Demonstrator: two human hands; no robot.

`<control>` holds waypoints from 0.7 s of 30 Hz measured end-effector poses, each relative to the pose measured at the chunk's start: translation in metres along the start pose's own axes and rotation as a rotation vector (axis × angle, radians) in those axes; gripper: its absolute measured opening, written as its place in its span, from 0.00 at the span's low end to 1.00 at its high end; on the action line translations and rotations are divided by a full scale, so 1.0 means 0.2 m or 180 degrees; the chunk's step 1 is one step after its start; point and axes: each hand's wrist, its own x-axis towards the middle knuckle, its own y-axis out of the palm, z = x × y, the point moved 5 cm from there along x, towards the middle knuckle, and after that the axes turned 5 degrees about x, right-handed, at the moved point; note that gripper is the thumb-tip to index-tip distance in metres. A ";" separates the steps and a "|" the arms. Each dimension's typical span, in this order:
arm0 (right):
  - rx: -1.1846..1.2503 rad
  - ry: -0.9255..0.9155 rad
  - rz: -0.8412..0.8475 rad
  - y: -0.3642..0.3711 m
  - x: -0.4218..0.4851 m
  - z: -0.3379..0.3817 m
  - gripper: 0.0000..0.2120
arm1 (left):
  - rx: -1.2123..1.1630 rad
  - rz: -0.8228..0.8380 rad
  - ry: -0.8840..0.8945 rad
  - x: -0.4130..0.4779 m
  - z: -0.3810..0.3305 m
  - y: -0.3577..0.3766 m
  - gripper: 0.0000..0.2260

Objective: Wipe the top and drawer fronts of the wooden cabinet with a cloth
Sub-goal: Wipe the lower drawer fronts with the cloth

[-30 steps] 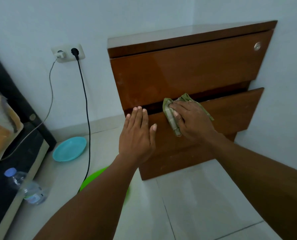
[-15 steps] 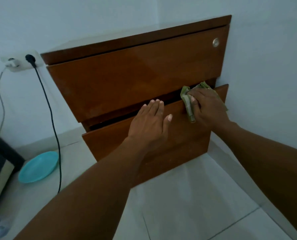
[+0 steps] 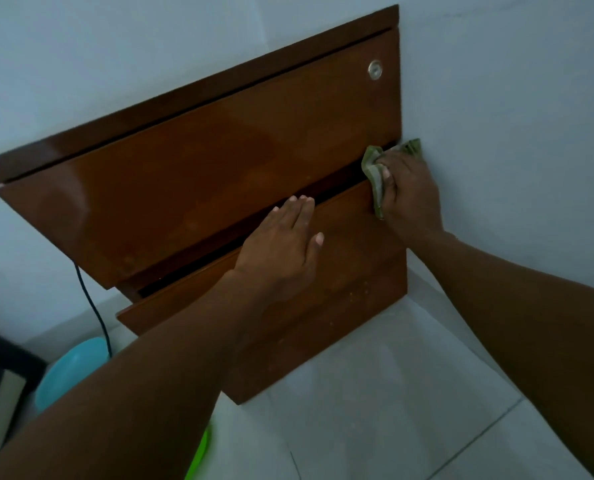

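While the right grip (image 3: 410, 199) curls its fingers over a crumpled green cloth (image 3: 375, 174), it presses the fabric against the top right corner of the lower drawer front (image 3: 351, 244) of the wooden cabinet (image 3: 219, 161). The cloth bunches out above and to the left of those fingers. One end shows beyond the knuckles, next to the white wall (image 3: 513, 116).

To the left of that grip, and apart from it, the left grip (image 3: 281, 251) lies flat on the same drawer front. Its fingers are straight and close together, its thumb is out to the side, and its fingertips reach the dark gap under the upper drawer front (image 3: 202, 188). A round metal lock (image 3: 375, 69) sits above the right grip.

Beside the left forearm, a turquoise plate (image 3: 70, 372) rests on the tiled floor (image 3: 375, 410). A black cable (image 3: 94, 313) hangs down just above it.
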 end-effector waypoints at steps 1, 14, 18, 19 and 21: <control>0.0050 0.0089 -0.0015 0.00 0.01 0.01 0.19 | -0.0046 0.0047 -0.0046 -0.01 -0.01 -0.01 0.29; 0.0361 -0.0415 0.0037 0.28 -0.28 0.53 0.17 | 0.0342 0.0392 0.0175 -0.20 0.29 -0.03 0.32; 0.0311 -0.0069 -0.0427 0.29 -0.28 0.44 0.16 | 0.0489 0.0157 0.0678 -0.24 0.38 -0.01 0.32; 0.0359 0.0162 -0.0571 0.27 -0.26 0.41 0.16 | 0.0521 0.0166 0.0843 -0.26 0.40 -0.01 0.32; 0.0472 0.0620 -0.1002 0.23 -0.26 0.41 0.16 | 0.0798 0.0155 0.1242 -0.29 0.46 -0.01 0.31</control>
